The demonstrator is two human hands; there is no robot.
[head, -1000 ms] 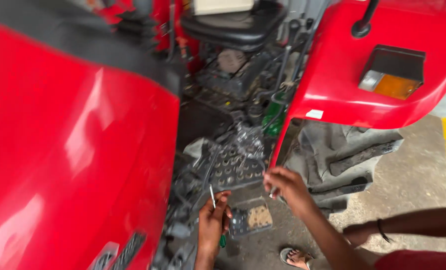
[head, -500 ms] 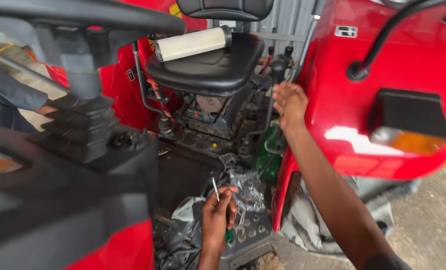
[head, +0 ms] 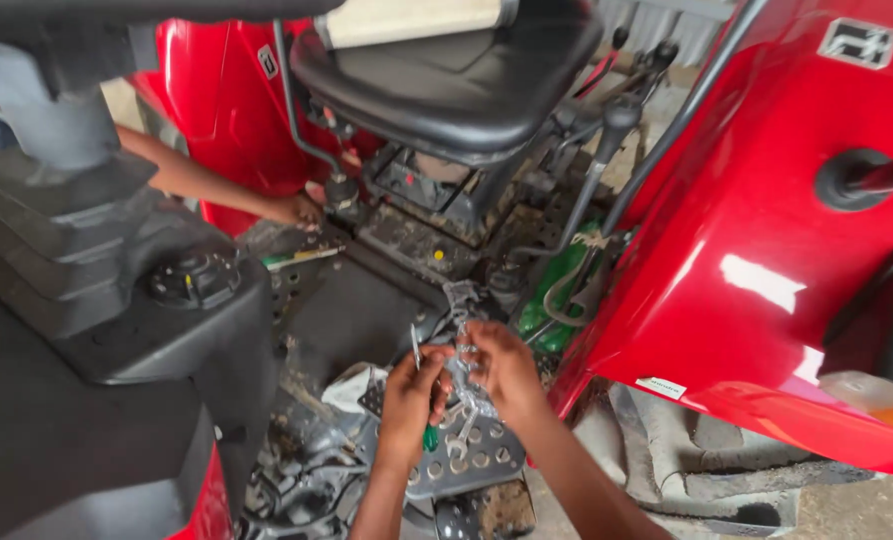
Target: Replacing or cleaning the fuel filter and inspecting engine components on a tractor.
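Note:
Both of my hands are together low in the middle, over the tractor's studded grey footplate [head: 466, 462]. My left hand [head: 413, 395] grips a screwdriver [head: 416, 350] with a green handle, its metal shaft pointing up. My right hand [head: 503, 368] pinches a crumpled clear plastic bag [head: 463, 372] that seems to hold small metal parts. The two hands touch around the bag.
A black seat [head: 456, 80] sits above, red fenders at the right [head: 756, 230] and back left [head: 221, 110]. Another person's hand [head: 291, 208] reaches in from the left by the floor. Black steering console [head: 96, 300] at left; levers [head: 606, 150] and a green bottle [head: 551, 290] right of the hands.
My right hand has come down from the lever near the red fender to the bag beside my left hand. The view has dropped and moved closer to the footplate.

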